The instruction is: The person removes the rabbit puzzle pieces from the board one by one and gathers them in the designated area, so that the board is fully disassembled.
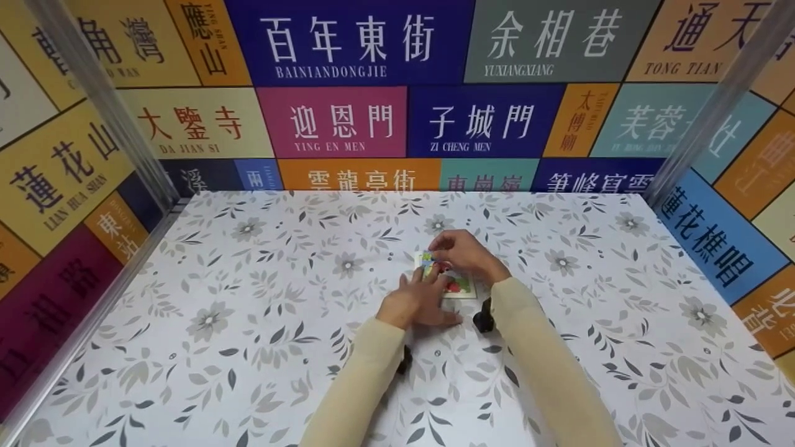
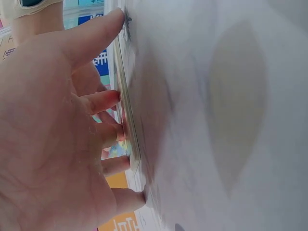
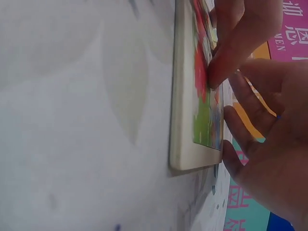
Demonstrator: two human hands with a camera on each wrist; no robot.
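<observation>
A small pale-edged board [image 1: 470, 294] with a colourful picture lies flat on the patterned cloth, partly covered by both hands. My left hand [image 1: 417, 303] rests at its near left, fingers spread. In the left wrist view, several fingertips of this hand [image 2: 53, 125] touch the board's edge [image 2: 127, 103], and the lowest finger reaches the cloth. Bent over the far side is my right hand [image 1: 467, 253]. In the right wrist view, this hand [image 3: 274, 110] has a digit on the picture of the board [image 3: 202, 120], with other curled fingers along its far edge.
White cloth [image 1: 248, 279] with grey leaves and flowers covers the table. Panels [image 1: 348, 121] with large characters stand behind it and at both sides, with clear upright edges [image 1: 124, 112] at the corners. Dark wrist devices [image 1: 484, 318] sit under the cream sleeves [image 1: 546, 347].
</observation>
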